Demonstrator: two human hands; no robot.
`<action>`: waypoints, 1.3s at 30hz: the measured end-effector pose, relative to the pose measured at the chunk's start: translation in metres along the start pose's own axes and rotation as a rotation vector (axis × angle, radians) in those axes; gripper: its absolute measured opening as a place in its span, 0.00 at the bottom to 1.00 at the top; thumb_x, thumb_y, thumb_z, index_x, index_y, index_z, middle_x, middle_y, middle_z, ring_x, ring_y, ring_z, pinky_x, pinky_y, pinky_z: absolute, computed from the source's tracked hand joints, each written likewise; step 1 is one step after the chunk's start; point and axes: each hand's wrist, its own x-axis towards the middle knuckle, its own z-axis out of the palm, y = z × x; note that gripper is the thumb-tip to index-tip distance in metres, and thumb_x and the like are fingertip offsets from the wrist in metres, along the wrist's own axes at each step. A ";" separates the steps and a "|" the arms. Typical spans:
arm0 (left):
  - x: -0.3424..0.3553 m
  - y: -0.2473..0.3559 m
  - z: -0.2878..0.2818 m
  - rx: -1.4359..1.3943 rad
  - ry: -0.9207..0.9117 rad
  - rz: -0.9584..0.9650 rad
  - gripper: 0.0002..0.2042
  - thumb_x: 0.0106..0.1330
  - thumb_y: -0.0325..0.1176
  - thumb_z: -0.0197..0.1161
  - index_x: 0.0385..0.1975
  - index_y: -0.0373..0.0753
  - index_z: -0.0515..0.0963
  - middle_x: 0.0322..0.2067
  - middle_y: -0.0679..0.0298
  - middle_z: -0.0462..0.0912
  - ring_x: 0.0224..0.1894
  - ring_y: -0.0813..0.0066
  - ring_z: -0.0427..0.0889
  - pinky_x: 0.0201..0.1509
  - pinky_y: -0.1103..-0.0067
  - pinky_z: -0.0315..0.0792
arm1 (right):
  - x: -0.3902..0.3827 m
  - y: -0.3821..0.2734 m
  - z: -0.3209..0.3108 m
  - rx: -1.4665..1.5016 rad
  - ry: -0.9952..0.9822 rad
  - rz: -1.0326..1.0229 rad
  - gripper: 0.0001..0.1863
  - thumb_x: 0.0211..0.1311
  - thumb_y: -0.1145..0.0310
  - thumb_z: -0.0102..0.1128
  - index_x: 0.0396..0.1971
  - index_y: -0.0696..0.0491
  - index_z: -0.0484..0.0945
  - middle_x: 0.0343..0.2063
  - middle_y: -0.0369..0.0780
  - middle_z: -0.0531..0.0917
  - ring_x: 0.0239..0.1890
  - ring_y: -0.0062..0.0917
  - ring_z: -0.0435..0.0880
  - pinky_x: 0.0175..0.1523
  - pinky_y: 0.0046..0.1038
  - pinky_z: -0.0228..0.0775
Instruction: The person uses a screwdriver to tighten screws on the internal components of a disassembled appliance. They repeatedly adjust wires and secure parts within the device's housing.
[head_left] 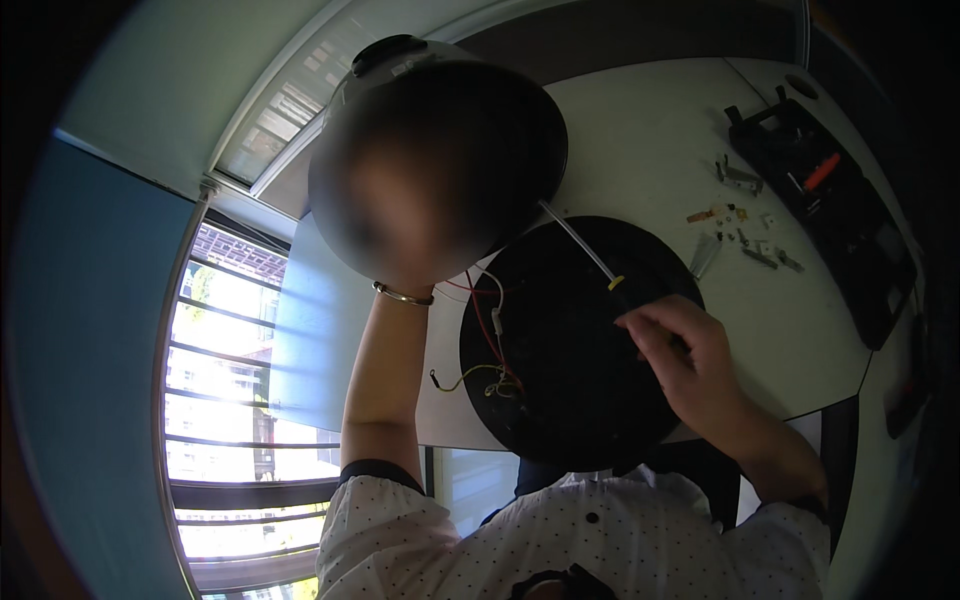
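A screwdriver (580,244) with a bright metal shaft, yellow collar and dark handle is in my right hand (685,360), fingers closed round the handle. Its shaft points up and left, and its tip ends at the rim of a tilted, dark round bowl-like shell (520,130). My left hand (405,200) is over this shell; blur smears its fingers, so its grip does not show. Nearer to me lies a black round body (590,370) below the screwdriver. Red, white and yellow-green wires (497,320) run across its left side.
On the white table (640,130), small metal and brass parts (740,215) lie scattered to the right. Beyond them is an open black tool case (830,210) with a red-handled tool (822,172). A grey-and-black object (390,58) stands behind the shell. A slatted window (225,370) is at the left.
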 end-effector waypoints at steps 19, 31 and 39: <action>-0.006 -0.002 0.000 -0.010 -0.018 -0.057 0.06 0.44 0.34 0.71 0.24 0.53 0.86 0.28 0.73 0.70 0.39 0.75 0.67 0.45 0.76 0.53 | 0.000 0.002 0.001 -0.039 -0.005 -0.048 0.05 0.61 0.73 0.55 0.32 0.59 0.77 0.27 0.38 0.75 0.22 0.14 0.72 0.24 0.15 0.62; -0.003 0.001 0.010 -0.050 0.068 -0.080 0.05 0.40 0.34 0.73 0.18 0.52 0.84 0.25 0.73 0.68 0.37 0.72 0.67 0.45 0.74 0.52 | 0.000 0.001 0.001 -0.020 -0.019 -0.034 0.06 0.62 0.72 0.55 0.33 0.59 0.77 0.27 0.38 0.74 0.22 0.14 0.71 0.23 0.16 0.62; -0.006 0.001 0.010 -0.063 0.060 -0.130 0.04 0.42 0.35 0.72 0.19 0.52 0.84 0.26 0.75 0.71 0.38 0.73 0.68 0.46 0.74 0.53 | -0.002 0.002 0.001 -0.023 -0.007 -0.044 0.06 0.61 0.72 0.55 0.33 0.59 0.77 0.27 0.38 0.74 0.22 0.15 0.72 0.24 0.16 0.62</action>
